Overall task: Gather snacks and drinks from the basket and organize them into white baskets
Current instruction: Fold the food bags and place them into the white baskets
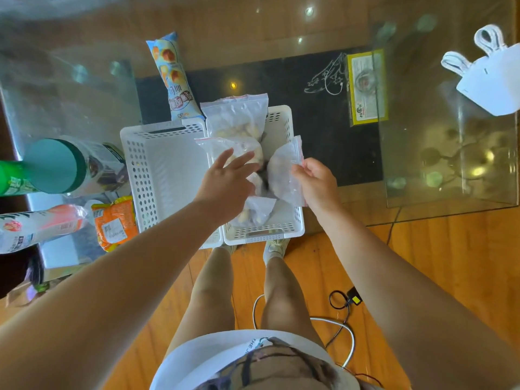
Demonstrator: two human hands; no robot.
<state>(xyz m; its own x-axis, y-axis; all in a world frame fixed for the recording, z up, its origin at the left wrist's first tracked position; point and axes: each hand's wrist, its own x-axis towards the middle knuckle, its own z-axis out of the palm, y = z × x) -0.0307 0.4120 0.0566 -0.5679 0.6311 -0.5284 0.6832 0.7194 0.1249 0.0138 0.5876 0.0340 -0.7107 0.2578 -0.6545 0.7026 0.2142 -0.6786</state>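
Observation:
Two white perforated baskets stand side by side on a glass table. The left basket [157, 175] holds nothing that I can see. The right basket [284, 128] holds several clear zip bags of pale snacks [239, 114]. My left hand [225, 181] reaches over the right basket with fingers spread and straight, touching a clear bag [242, 149]. My right hand [315, 184] pinches the edge of another clear zip bag [284, 170] above the basket's right side.
A tall blue snack pack [171, 77] stands behind the baskets. At the left are a teal-lidded jar [56, 164], a green bottle [11, 178], a white-and-pink pack [36, 226] and an orange packet [115, 222]. A white paper bag [489, 80] lies far right. Cables [340, 305] lie on the wooden floor.

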